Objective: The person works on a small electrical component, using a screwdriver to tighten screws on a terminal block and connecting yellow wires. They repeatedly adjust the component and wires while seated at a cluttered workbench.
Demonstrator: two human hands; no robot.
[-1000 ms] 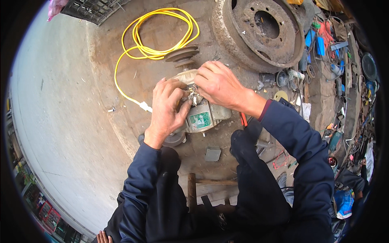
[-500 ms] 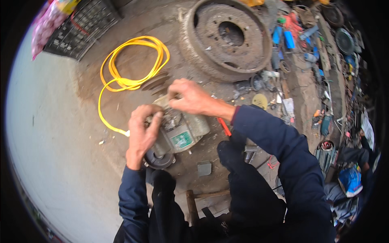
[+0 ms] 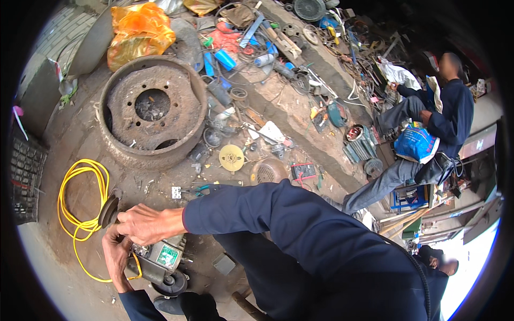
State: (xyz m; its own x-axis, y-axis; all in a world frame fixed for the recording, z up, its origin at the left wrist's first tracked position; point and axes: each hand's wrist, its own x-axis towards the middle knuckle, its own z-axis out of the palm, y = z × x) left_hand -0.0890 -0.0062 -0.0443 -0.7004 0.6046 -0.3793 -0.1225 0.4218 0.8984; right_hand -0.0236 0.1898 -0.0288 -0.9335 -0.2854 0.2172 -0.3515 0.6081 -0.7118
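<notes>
A grey electric motor (image 3: 179, 243) with a green label plate (image 3: 168, 257) lies on the ground in front of me. A dark grooved pulley (image 3: 108, 211) is at its far end, and a round black part (image 3: 172, 282) at the near end. My right hand (image 3: 143, 224) has its fingers bent and pinched above the motor, beside the pulley. Just below it, my left hand (image 3: 115, 251) curls with thumb and fingertips together, meeting the right fingertips. Whatever is between the fingers is too small to make out. Loose bits (image 3: 140, 250) show in the motor's opened top beside my left hand.
Yellow cable (image 3: 80, 206) lies coiled left of the pulley. Beyond stands a large rusty wheel rim (image 3: 120, 115), with an orange plastic bag (image 3: 140, 37) behind it. Scrap parts, a yellow disc (image 3: 231, 158) and a red-edged meter (image 3: 303, 171) spread rightward. A person (image 3: 450, 107) sits at right.
The view has swung to the right, bringing the seated person and more scrap into sight. My hands, apart before, now meet at the fingertips over the motor.
</notes>
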